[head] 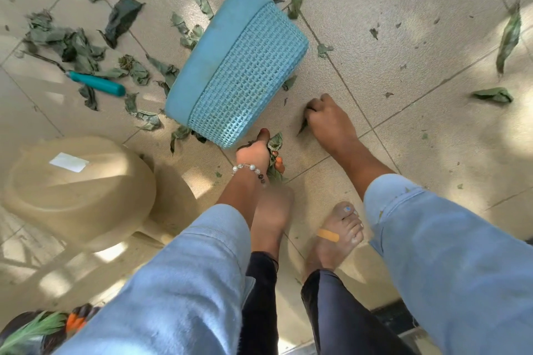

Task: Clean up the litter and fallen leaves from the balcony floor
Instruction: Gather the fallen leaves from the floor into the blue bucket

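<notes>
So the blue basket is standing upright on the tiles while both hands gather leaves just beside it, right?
Not quite: the head view shows the blue basket tipped on its side on the tiles, not upright. The rest holds: the left hand grips a bunch of leaves by its base, and the right hand grips another leaf nearby.

Only one cam here, head-mounted wide-angle, looking pretty much straight down at the tiled floor (403,46) from standing/bent-over height. Top of frame = farther from the person, bottom = closest, w/ both denim sleeves and bare feet filling the lower half. Left hand (253,153) and right hand (328,121) sit around mid-frame, so the cam's fairly near them. Blue basket (239,66) lies just above the hands, beige plastic chair (78,187) at lower left. Edges bend from lens distortion. No 2nd view, so no overlap.
</notes>
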A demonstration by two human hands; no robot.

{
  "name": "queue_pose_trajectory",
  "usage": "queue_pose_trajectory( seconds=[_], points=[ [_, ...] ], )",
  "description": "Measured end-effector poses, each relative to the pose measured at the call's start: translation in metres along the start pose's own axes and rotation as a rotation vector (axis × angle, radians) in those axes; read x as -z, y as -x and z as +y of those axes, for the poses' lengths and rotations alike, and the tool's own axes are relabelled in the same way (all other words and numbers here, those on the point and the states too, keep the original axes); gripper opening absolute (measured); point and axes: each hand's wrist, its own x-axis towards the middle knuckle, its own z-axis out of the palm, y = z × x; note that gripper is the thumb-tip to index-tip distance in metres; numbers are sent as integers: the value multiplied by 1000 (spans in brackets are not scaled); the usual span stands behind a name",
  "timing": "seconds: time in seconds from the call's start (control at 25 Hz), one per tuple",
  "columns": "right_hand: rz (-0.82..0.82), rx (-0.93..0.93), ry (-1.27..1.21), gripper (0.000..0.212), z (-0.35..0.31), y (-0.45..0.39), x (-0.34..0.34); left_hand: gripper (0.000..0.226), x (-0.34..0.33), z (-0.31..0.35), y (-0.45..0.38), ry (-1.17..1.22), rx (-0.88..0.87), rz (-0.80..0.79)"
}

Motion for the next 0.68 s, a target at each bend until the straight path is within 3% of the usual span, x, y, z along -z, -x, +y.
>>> queue_pose_trajectory(
  seconds=[0.08, 0.16, 0.2, 0.28, 0.36, 0.48, 0.56, 0.68],
  points=[
    [42, -330, -470, 25, 9, 8, 18, 36, -3, 3, 15, 115, -33, -38],
    [24, -663, -1181, 21, 11, 32, 50, 34, -7, 2, 41, 143, -41, -41],
    [8, -741, -1531, 21, 5, 45, 69, 35, -7, 1, 58, 160, -37, -46],
    [35, -780, -1985, 27, -14, 75, 112, 35, -9, 9, 97, 285, -30, -70],
    [146, -723, -2262, 39, -32, 104, 170, 36, -13, 28, 155, 487, 16, -167],
    [460, -764, -2571, 34, -56, 139, 277, 43, -22, 51, 256, 685, 16, -311],
    [731, -786, -2734, 27, -73, 154, 339, 45, -34, 59, 317, 695, -68, -347],
    [1031, -794, -2802, 21, -75, 181, 434, 45, -55, 66, 417, 494, -253, -379]
  ],
)
